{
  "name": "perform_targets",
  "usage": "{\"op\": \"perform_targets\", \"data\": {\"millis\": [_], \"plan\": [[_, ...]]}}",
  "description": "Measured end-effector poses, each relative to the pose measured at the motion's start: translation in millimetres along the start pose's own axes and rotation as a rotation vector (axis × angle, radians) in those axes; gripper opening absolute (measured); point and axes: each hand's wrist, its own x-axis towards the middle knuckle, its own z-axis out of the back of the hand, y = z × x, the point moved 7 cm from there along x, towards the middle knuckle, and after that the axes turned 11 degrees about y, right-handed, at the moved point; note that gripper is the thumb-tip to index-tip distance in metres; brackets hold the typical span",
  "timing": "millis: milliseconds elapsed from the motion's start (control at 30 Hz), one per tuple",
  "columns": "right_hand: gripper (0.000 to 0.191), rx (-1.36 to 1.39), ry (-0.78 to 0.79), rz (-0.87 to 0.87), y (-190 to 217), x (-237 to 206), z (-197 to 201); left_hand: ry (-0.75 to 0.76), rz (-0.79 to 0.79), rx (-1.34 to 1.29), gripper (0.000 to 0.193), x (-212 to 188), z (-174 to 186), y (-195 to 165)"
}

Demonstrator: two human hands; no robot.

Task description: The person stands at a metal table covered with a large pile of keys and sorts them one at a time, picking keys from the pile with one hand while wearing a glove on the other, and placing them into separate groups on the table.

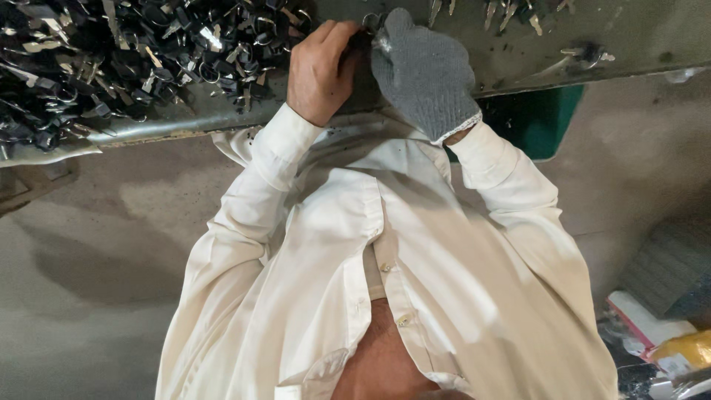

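White shirt point(415, 281) fills view; both hands' fingers point(337, 33) pinch a half-hidden key ring point(370, 21) between them.

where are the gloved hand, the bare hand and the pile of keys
gloved hand point(422, 70), head view, back of the grey glove
bare hand point(320, 70), head view, back of the hand
pile of keys point(111, 59), head view, middle of the heap

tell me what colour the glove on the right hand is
Grey knit with a white cuff; the glove shows best in the head view, at the table edge.
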Motion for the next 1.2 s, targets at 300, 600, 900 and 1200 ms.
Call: {"op": "perform_targets", "data": {"millis": [300,600,900,1200], "plan": [[0.035,-0.077,-0.006,0.080,8.1,-15.1,-1.4,-0.009,-0.025,0.076,0.043,2.9,-7.1,-6.7],[0.044,0.106,0.100,0.138,-4.3,-1.2,-21.5,-0.011,-0.007,0.105,0.044,-1.9,-17.0,-6.5],[0.046,0.221,0.193,0.184,-19.6,7.7,-47.9,-0.019,-0.058,0.118,0.048,-12.3,-20.5,-6.2],[0.042,0.355,0.066,0.067,-18.6,-24.3,-23.3,-0.059,-0.023,0.113,0.040,-19.9,-20.7,-7.6]]}}
